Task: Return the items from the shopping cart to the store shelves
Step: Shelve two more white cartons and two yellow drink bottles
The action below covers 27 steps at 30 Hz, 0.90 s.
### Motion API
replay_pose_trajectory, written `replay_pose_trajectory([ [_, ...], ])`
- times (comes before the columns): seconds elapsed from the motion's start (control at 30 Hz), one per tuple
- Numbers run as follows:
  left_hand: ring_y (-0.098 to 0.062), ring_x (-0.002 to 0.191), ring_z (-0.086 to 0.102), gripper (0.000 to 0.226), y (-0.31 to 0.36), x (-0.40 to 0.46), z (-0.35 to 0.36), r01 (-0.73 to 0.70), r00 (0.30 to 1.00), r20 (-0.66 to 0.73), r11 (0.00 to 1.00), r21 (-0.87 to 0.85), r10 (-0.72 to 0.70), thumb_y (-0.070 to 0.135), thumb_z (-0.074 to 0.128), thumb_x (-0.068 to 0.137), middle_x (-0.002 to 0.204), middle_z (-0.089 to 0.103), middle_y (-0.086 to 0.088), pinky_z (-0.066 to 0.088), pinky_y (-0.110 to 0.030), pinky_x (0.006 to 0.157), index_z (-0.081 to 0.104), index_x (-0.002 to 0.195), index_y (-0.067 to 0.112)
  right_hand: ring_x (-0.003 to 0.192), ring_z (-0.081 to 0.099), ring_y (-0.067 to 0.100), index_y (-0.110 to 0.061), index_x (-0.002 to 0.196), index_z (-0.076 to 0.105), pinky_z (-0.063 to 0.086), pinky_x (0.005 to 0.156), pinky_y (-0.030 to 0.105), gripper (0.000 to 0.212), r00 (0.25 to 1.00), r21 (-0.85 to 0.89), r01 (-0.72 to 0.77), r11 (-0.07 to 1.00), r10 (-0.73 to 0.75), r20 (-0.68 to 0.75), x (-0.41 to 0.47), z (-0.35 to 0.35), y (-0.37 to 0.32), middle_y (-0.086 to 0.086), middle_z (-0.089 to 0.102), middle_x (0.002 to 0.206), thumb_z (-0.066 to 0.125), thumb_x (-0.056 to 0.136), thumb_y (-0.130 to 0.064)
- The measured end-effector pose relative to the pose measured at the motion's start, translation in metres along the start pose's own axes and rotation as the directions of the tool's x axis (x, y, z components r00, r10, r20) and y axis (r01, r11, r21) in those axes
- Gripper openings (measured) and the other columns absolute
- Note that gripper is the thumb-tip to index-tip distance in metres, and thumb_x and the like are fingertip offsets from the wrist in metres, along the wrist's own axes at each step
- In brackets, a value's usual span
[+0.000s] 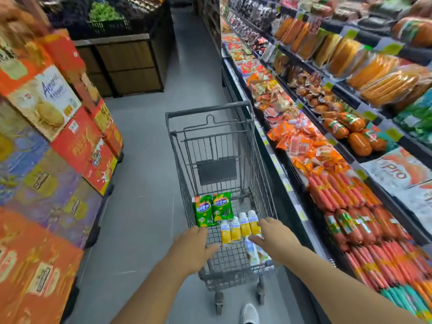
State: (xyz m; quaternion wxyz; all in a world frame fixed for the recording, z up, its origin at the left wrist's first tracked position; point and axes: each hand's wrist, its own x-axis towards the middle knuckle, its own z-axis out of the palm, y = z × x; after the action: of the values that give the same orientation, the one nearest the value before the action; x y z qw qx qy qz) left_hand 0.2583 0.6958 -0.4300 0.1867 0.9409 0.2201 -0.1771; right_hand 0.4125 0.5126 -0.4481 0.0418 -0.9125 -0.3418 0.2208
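Both hands (195, 247) (274, 237) spread open over cart (210, 108) w/ green packs (212, 209), yellow bottles (240, 226).

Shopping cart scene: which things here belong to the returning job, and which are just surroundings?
Part of the job:
- shopping cart
- green packets
- yellow bottle pack
- white cartons
- sausage shelves
- left hand
- right hand

Just surroundings:
- stacked gift boxes
- produce stand
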Motion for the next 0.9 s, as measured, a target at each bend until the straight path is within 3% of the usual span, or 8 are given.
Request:
replay_pose_trajectory([
  [0.1,-0.021,0.123,0.048,0.059,-0.002,0.064,0.000,0.045,0.998,0.044,0.998,-0.036,-0.043,0.060,0.041,0.096,0.132,0.052,-0.003,0.042,-0.036,0.102,0.048,0.135,0.016,0.114,0.055,0.027,-0.014,0.127,0.051,0.047,0.091,0.038,0.058,0.996,0.032,-0.013,0.999,0.010,0.084,0.064,0.003,0.017,0.006,0.055,0.123,0.048,0.092,-0.059],
  [0.27,-0.022,0.125,0.046,0.060,-0.012,0.153,0.022,0.116,0.985,0.138,0.989,-0.092,-0.103,0.062,0.043,0.095,0.134,0.051,-0.004,0.040,-0.036,0.104,0.049,0.135,0.017,0.113,0.053,0.028,-0.011,0.118,0.052,0.043,0.084,0.036,0.053,0.990,0.059,-0.024,0.998,0.015,0.140,0.152,0.024,0.030,0.008,0.055,0.121,0.049,0.092,-0.058],
  [0.63,-0.026,0.126,0.049,0.047,-0.049,0.298,0.165,0.256,0.936,0.302,0.939,-0.230,-0.181,0.050,0.045,0.099,0.138,0.050,-0.010,0.042,-0.033,0.102,0.049,0.133,0.017,0.115,0.053,0.029,-0.013,0.111,0.053,0.044,0.090,0.036,0.044,0.936,0.203,-0.230,0.952,0.159,0.315,0.270,0.178,0.055,0.010,0.056,0.123,0.053,0.092,-0.053],
  [0.73,-0.023,0.124,0.051,0.045,-0.060,0.316,0.202,0.279,0.934,0.303,0.917,-0.284,-0.190,0.048,0.049,0.098,0.134,0.056,-0.006,0.043,-0.032,0.100,0.053,0.131,0.018,0.107,0.059,0.028,-0.013,0.100,0.056,0.045,0.079,0.034,0.032,0.920,0.273,-0.310,0.911,0.215,0.328,0.283,0.215,0.063,0.010,0.062,0.113,0.058,0.092,-0.043],
  [0.83,-0.023,0.112,0.055,0.036,-0.066,0.324,0.238,0.335,0.922,0.315,0.869,-0.363,-0.224,0.044,0.051,0.098,0.117,0.060,-0.003,0.046,-0.033,0.087,0.055,0.123,0.019,0.103,0.061,0.028,-0.013,0.099,0.057,0.045,0.078,0.031,0.017,0.874,0.274,-0.435,0.858,0.328,0.360,0.280,0.241,0.072,0.009,0.063,0.108,0.056,0.094,-0.029],
  [0.9,-0.024,0.106,0.057,0.033,-0.067,0.330,0.259,0.384,0.908,0.328,0.832,-0.401,-0.261,0.043,0.053,0.097,0.111,0.058,-0.003,0.048,-0.033,0.084,0.055,0.118,0.017,0.084,0.054,0.025,-0.017,0.081,0.051,0.040,0.067,0.030,0.013,0.859,0.287,-0.468,0.836,0.353,0.371,0.277,0.254,0.078,0.002,0.054,0.086,0.055,0.093,-0.022],
])
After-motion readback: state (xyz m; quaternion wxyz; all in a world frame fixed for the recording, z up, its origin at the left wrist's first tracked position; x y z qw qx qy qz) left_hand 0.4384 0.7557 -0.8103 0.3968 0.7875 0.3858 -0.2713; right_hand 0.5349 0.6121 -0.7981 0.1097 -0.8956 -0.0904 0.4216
